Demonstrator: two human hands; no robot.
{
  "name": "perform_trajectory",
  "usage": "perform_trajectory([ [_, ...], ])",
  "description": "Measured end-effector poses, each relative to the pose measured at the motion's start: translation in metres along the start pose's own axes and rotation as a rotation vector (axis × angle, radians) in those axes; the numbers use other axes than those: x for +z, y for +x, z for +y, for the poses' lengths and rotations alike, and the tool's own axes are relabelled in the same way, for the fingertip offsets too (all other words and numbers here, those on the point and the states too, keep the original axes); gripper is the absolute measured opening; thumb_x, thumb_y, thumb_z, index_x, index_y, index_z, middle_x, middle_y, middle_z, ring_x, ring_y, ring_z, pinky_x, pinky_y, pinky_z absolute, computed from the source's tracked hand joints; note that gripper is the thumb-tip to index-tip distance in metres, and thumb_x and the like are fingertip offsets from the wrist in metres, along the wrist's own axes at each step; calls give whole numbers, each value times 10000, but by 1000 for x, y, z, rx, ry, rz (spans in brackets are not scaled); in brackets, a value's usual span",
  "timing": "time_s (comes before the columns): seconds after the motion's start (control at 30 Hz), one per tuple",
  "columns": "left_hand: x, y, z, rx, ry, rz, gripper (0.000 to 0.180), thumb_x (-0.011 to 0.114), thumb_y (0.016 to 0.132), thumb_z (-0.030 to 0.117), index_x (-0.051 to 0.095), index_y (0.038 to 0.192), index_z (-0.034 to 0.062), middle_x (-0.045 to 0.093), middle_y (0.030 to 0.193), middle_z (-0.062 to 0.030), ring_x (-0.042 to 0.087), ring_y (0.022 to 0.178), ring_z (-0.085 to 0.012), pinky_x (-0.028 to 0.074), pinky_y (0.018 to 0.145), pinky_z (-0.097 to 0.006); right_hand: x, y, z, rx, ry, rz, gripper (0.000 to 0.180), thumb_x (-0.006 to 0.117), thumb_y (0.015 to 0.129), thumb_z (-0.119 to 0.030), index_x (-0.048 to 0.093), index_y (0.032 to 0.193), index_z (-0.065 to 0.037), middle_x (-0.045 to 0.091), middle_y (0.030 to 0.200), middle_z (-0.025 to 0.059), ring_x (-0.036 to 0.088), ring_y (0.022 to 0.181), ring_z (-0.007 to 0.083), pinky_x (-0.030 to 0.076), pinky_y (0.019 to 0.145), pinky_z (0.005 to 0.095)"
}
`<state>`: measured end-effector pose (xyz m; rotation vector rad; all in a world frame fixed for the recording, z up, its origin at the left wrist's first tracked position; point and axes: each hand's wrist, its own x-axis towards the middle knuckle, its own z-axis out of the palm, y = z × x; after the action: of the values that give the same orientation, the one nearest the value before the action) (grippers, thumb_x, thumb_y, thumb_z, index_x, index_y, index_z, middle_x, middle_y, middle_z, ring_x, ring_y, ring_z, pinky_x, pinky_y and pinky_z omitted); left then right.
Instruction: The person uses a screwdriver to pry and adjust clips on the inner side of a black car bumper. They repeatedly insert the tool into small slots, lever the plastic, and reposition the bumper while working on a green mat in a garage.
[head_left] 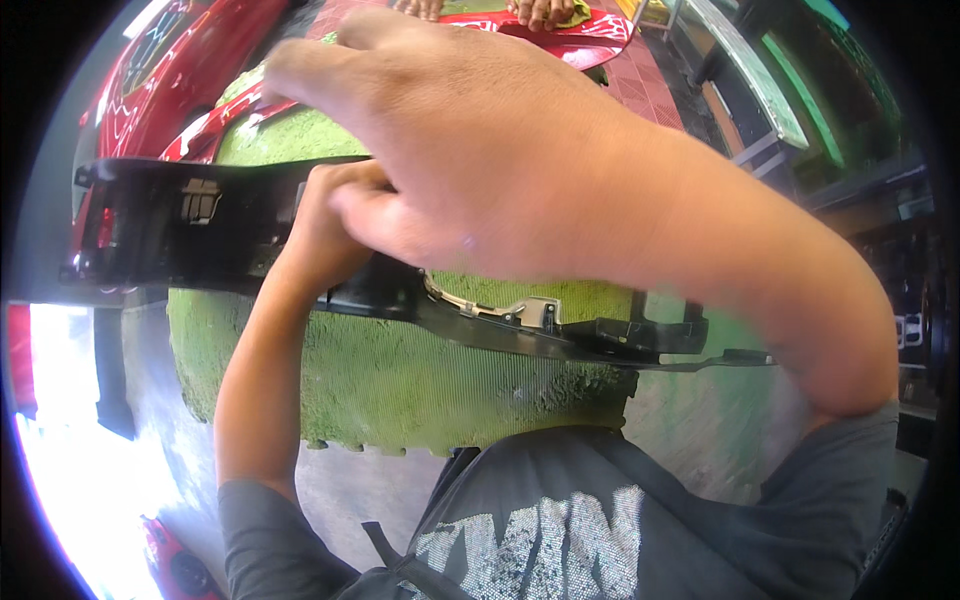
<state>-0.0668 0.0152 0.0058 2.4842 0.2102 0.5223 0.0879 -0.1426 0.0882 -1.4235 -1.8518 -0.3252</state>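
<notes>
A long black plastic trim panel (140, 222) with a curved cutout and clips lies across a green ribbed foam mat (420, 390). My left hand (330, 225) is closed at the panel's middle, by its upper edge; my right hand covers part of its fingers. Nearer the camera, my right hand (430, 130) is raised over the panel, slightly blurred. Its thumb and bent fingers stand apart, and I see nothing between them. The hand and forearm hide the panel's upper right part. A beige clip piece (540, 314) shows along the cutout.
Across from me, another person's hands (540, 12) rest on a red glossy panel (585, 45). A red car body (180, 75) stands at the far left. Shelving with a pale edge (770, 95) is at the right, and bright light enters at lower left.
</notes>
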Motion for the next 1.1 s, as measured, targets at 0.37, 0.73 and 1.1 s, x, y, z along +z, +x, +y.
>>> perform_trajectory([
  [0.37, 0, -6, -15, -23, 9, -48, 230, 769, 874, 25, 775, 1098, -26, 801, 1020, -218, 783, 980, -372, 587, 905, -434, 22, 11, 39, -40, 368, -95, 339, 692, 930, -56, 581, 1171, 155, 740, 962, 282, 776, 971, 456, 647, 900, 488],
  [0.73, 26, 12, -18, -27, 50, 16, 247, 788, 863, 51, 767, 1094, -34, 799, 1018, -224, 776, 982, -400, 585, 909, -442, -29, -9, 48, 55, 478, -129, 385, 702, 959, -65, 556, 1227, 168, 736, 960, 319, 765, 1010, 495, 637, 905, 512],
  [1.1, 14, 11, -15, 55, -30, -120, 270, 807, 852, 77, 759, 1089, -43, 796, 1016, -230, 769, 985, -428, 582, 912, -449, -25, -29, 45, -146, 346, -51, 436, 749, 983, -88, 526, 1288, 131, 738, 1015, 299, 761, 1032, 446, 623, 917, 491],
])
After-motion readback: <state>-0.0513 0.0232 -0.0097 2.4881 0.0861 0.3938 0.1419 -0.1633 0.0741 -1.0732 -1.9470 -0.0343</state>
